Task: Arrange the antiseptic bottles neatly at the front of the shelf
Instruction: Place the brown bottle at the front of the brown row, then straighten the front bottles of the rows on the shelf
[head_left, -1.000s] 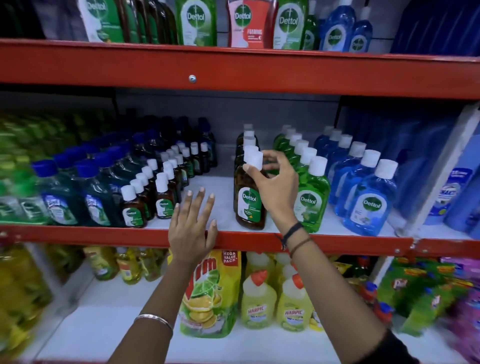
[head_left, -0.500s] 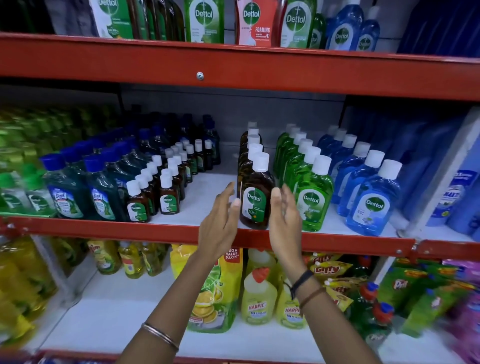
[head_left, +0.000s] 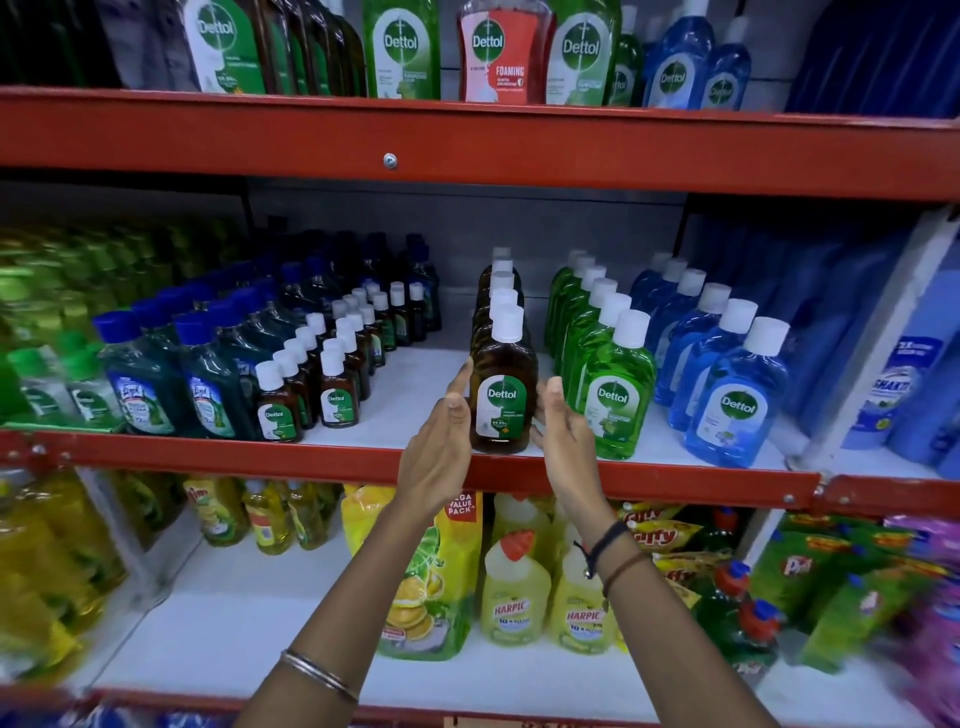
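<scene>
Two bare forearms reach up past the lower shelf of yellow cleaner bottles (head_left: 515, 592). The left hand (head_left: 435, 457) and right hand (head_left: 567, 447) flank the front brown antiseptic bottle (head_left: 503, 384), fingers (head_left: 555, 391) straight and pressed together, palms facing each other; the left fingertips touch its side, while contact on the right is unclear. The bottle stands upright at the shelf's red front edge (head_left: 208, 453), heading a single-file row of brown bottles (head_left: 502, 280) running back. Green bottles (head_left: 609, 384) stand just beside it on the right, blue bottles (head_left: 737, 395) beyond.
</scene>
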